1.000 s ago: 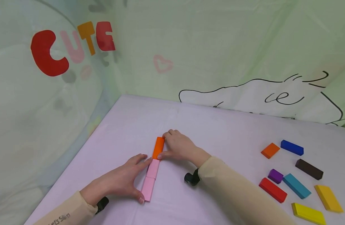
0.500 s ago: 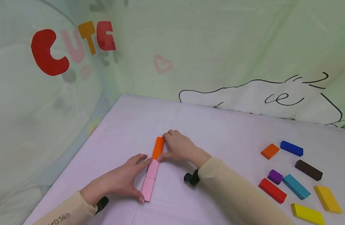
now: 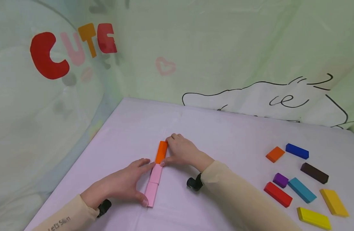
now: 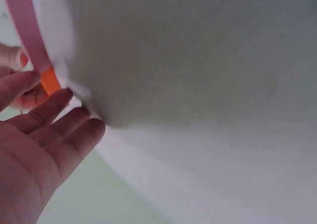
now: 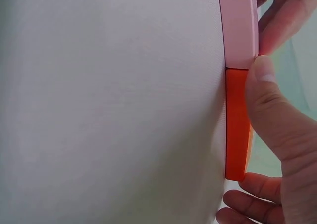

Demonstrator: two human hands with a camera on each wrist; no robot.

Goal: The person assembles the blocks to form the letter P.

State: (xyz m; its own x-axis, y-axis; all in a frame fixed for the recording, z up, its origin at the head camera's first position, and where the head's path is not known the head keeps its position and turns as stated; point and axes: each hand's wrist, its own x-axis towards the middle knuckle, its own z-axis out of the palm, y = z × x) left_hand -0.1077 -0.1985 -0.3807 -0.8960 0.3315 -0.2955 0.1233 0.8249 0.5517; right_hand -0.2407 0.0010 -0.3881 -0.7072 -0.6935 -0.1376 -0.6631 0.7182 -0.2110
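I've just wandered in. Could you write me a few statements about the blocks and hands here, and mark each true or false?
1. The right hand touches the orange block in the row. True.
2. The dark brown block is in the left hand. False: the left hand is at the pink blocks, while the dark brown block lies off to the right.
3. The row's orange block is at the end nearest the person. False: it is at the far end.
4. The purple block lies between the red block and the teal block. True.
5. The blue block stands on end. False: the blue block lies flat.
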